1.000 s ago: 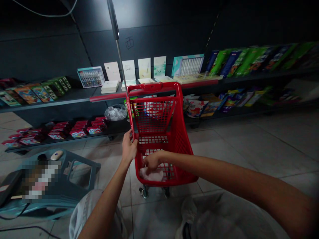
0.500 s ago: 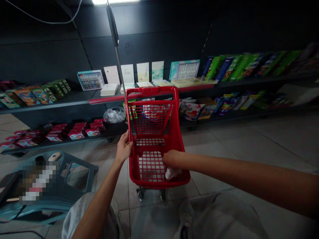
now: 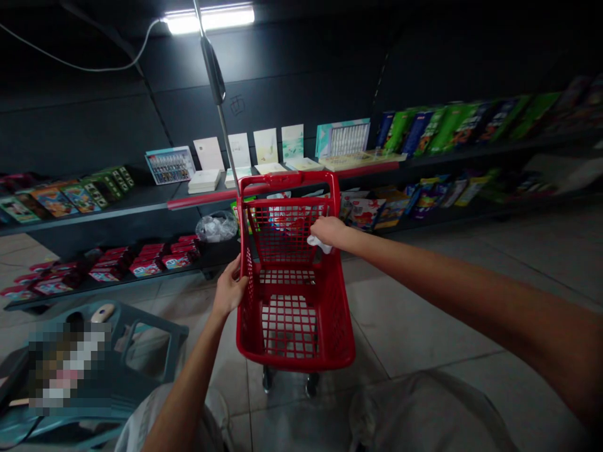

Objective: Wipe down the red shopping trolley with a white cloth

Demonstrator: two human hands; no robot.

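Observation:
A small red plastic shopping cart [image 3: 335, 314] stands upright in front of me, its lattice basket holding nothing. My left hand [image 3: 230, 290] grips the left side wall of the basket, thumb on the inner side and fingers outside. In my closed right hand [image 3: 328, 230] is a crumpled white cloth [image 3: 321, 245], partly hidden by the fingers. That hand is at the far right part of the basket, by the back lattice panel. A thin metal pole [image 3: 226, 138] with a dark grip rises from the cart's left handle corner.
Behind the cart runs a dark shelf [image 3: 155, 196] with white booklets [image 3: 206, 181], snack bags [image 3: 365, 212] and red boxes [image 3: 146, 263]. A grey-blue plastic stool [image 3: 155, 326] carrying items stands at left. A lit tube lamp [image 3: 211, 17] hangs above.
My right hand has moved with the white cloth from the near right part of the basket up to its far right side. My left hand stays on the left wall. The view tilts up slightly.

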